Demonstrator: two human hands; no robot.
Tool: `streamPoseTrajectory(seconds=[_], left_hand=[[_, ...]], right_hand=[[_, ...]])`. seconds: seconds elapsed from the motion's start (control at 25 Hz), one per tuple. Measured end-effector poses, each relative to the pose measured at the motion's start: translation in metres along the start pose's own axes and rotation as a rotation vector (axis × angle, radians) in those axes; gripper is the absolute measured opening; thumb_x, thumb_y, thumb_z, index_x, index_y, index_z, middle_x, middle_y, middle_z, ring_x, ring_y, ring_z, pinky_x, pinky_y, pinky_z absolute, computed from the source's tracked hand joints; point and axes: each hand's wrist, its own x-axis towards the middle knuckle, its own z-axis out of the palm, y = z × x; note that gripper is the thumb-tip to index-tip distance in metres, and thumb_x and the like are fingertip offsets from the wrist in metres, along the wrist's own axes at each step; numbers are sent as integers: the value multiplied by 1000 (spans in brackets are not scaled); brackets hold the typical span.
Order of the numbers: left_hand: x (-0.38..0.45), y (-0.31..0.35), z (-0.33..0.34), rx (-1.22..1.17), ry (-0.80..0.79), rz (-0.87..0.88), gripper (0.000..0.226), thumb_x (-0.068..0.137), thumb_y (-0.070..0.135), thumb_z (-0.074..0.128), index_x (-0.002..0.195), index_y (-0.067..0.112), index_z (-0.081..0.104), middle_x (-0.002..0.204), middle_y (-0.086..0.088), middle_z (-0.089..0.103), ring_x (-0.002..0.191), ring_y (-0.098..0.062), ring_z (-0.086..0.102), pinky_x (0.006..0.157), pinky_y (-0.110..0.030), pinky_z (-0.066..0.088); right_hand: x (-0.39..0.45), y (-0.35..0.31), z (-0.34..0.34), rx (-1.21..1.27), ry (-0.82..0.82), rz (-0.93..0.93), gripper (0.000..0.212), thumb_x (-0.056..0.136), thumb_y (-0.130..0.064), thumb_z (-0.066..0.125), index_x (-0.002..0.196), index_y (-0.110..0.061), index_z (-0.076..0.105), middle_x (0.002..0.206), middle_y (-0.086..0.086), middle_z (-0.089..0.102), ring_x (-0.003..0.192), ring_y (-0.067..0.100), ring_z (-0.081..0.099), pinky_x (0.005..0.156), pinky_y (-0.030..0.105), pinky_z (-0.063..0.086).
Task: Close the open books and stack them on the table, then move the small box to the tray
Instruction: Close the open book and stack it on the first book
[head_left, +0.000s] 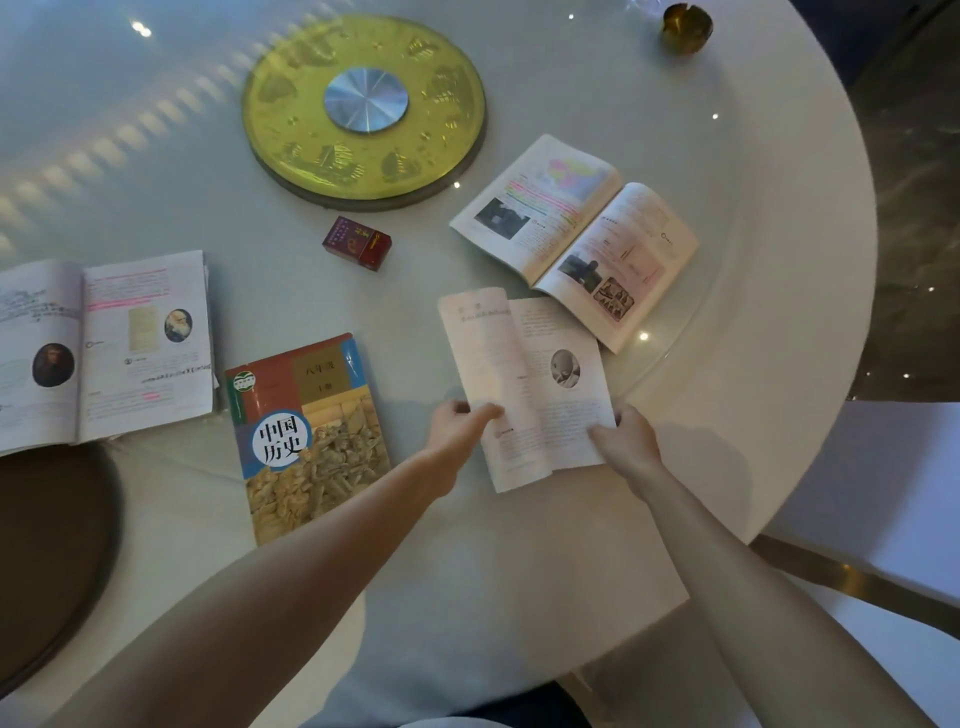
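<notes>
An open book (530, 374) lies in front of me with its left page lifted and curling upward. My left hand (460, 423) grips that page's lower edge, and my right hand (623, 436) holds the book's lower right corner. A closed history textbook (306, 436) with a colourful cover lies to the left. Another open book (576, 234) rests behind, at the right, and a third open book (104, 348) lies at the far left. The small dark red box (357, 243) stands between them, just in front of the round golden tray (363, 109).
The white round table (727, 156) curves away at the right, with a white chair seat (883, 493) beyond its edge. A small brass bowl (687, 27) sits at the far back right. A dark round surface (47, 561) lies at the near left.
</notes>
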Motion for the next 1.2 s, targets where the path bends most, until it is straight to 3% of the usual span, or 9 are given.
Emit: streamPoseTrajectory(seconds=[0.2,0.36,0.48,0.6,0.72,0.92,1.0,1.08,1.2], left_hand=[[-13,6,20,53,-8,115,77,61,66,84,115,16,61,109,0,68,100,-16,68,85,-34,57],[-7,-2,10,165,139,115,83,64,70,74,128,20,57,124,1,59,113,-20,61,93,-40,55],[-2,-11,0,214,170,173,70,69,57,71,128,20,59,124,-2,65,111,-22,66,93,-43,58],[-11,-4,-1,286,41,234,69,85,72,47,125,22,72,126,-7,66,119,-28,64,101,-45,53],[-18,-6,-2,400,-23,259,92,84,85,14,119,28,77,150,-4,51,144,-29,36,119,-56,26],[-7,-5,-29,251,33,173,70,88,58,58,143,17,52,142,-9,44,129,-28,52,110,-48,44],[0,-10,-41,247,-21,136,68,84,41,72,141,13,48,134,-11,54,115,-26,62,91,-36,57],[-1,-12,-48,230,-105,109,42,91,21,71,130,7,61,121,-9,69,95,-19,67,65,-17,54],[-10,-15,-62,236,-96,150,32,94,4,61,125,7,68,107,-7,70,82,-16,64,54,-14,48]], right_hand=[[-12,-1,-1,189,-170,-24,25,94,-4,56,95,-22,72,109,12,78,87,22,72,80,43,61],[-12,6,-2,371,-255,70,59,104,-64,31,108,-28,78,105,1,82,92,20,77,89,45,61],[-13,5,2,379,-279,71,77,93,-83,27,115,-31,79,109,1,82,102,24,78,95,45,59],[-23,-3,15,407,-295,67,87,89,-87,22,117,-28,79,110,7,82,103,27,78,93,46,61],[-33,-13,28,454,-279,64,88,88,-89,21,115,-29,78,107,8,82,98,28,79,85,46,62],[-42,-11,37,463,-282,34,64,92,-80,41,124,-35,73,112,-5,82,98,18,79,80,41,62],[-42,-9,40,423,-227,-20,39,99,-54,57,126,-29,69,119,-2,80,99,16,78,79,37,59],[-43,-8,44,348,-149,-68,30,98,-20,63,128,-20,66,122,6,78,96,17,75,76,33,57],[-45,-9,51,317,-115,-96,34,94,-5,62,125,-19,67,113,3,80,96,19,77,80,34,60]])
